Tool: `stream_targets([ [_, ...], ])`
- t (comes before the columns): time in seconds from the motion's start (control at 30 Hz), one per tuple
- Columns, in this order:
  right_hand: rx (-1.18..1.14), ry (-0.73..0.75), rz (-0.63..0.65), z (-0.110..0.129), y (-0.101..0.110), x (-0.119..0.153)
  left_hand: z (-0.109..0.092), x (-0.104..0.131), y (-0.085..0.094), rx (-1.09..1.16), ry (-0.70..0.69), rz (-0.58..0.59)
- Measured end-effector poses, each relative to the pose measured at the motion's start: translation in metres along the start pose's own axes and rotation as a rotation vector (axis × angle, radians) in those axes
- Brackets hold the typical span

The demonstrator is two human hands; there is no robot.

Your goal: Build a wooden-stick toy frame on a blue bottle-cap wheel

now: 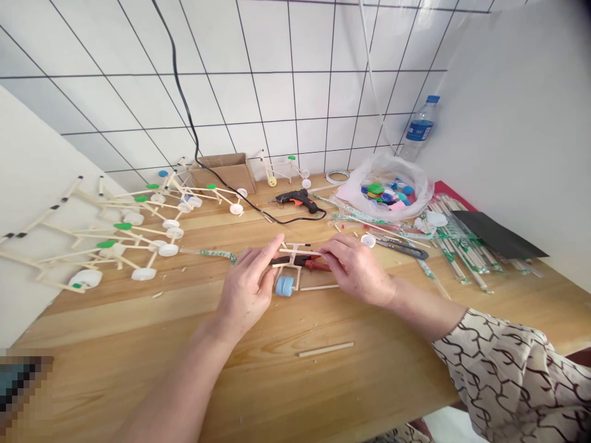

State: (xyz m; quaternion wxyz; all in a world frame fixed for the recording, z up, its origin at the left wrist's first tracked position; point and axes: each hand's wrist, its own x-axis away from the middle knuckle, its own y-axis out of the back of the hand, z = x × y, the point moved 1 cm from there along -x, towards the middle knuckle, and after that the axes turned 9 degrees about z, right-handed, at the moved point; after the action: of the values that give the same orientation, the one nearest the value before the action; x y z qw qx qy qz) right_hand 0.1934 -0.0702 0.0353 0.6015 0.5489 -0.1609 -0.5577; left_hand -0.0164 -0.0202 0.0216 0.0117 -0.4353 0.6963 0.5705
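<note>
Near the middle of the wooden table, my left hand and my right hand face each other. A thin pale stick spans the gap between them, its right end pinched in my right fingers. The left thumb and forefinger close around its other end. Beneath it lie pliers with red handles, partly covered by my right hand, and a small stick frame. Blue bottle caps sit at the frame's lower left. Another stick lies just below the pliers.
Stick models with white cap wheels crowd the left. Behind are a cardboard box, a glue gun and a bag of caps. A cutter and packed sticks lie right; a loose stick lies in front.
</note>
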Motion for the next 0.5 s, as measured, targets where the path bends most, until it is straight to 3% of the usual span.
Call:
stream_targets([
  [0.5, -0.008, -0.019, -0.007, -0.0028, -0.0021, -0.0011, -0.0011, 0.0002, 0.0011, -0.002, -0.018, 0.012],
])
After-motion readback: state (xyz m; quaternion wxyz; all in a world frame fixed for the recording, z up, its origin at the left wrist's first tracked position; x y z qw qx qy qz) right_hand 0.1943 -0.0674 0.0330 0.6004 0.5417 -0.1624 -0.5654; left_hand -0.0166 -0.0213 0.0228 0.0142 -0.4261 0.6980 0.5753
